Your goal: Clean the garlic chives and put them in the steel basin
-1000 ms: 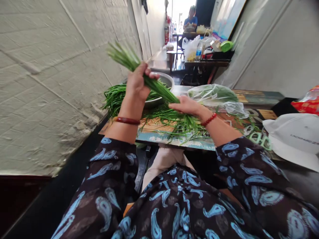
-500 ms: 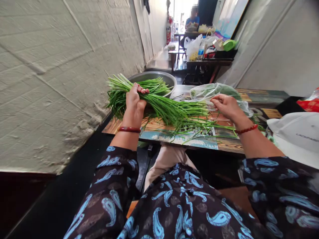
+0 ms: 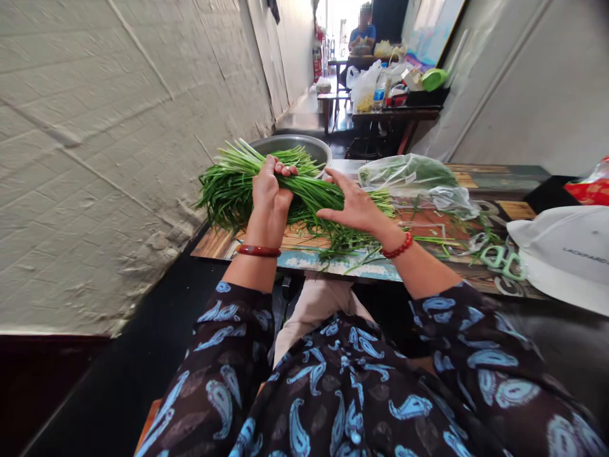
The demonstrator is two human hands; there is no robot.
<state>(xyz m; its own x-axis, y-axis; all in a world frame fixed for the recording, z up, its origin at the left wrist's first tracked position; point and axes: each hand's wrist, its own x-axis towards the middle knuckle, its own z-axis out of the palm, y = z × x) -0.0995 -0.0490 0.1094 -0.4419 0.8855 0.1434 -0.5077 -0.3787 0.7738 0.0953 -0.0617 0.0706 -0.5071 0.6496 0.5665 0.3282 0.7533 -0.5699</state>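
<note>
My left hand (image 3: 272,190) is wrapped round a thick bunch of long green stalks (image 3: 311,197), pale ends up to the left. Beside the bunch, on its right, my right hand (image 3: 354,203) has its thumb and fingers spread. More stalks (image 3: 383,202) with pale ends lie on the wooden table (image 3: 295,257) behind and under the right hand. A metal basin (image 3: 316,147) behind the bunch also has green stalks in it. A clear plastic bag (image 3: 413,174) with greens lies at the back right.
Green-handled scissors (image 3: 503,261) and a white cap (image 3: 566,247) are on the right. Loose stalk bits are scattered nearby. A rough wall (image 3: 118,158) runs along the left. Farther off, another table (image 3: 404,115) holds bags and a bottle; a person (image 3: 364,35) sits beyond.
My right hand has moved left from beside the plastic bag to the bunch, and its fingers have spread. My left hand, still round the bunch, has shifted slightly right.
</note>
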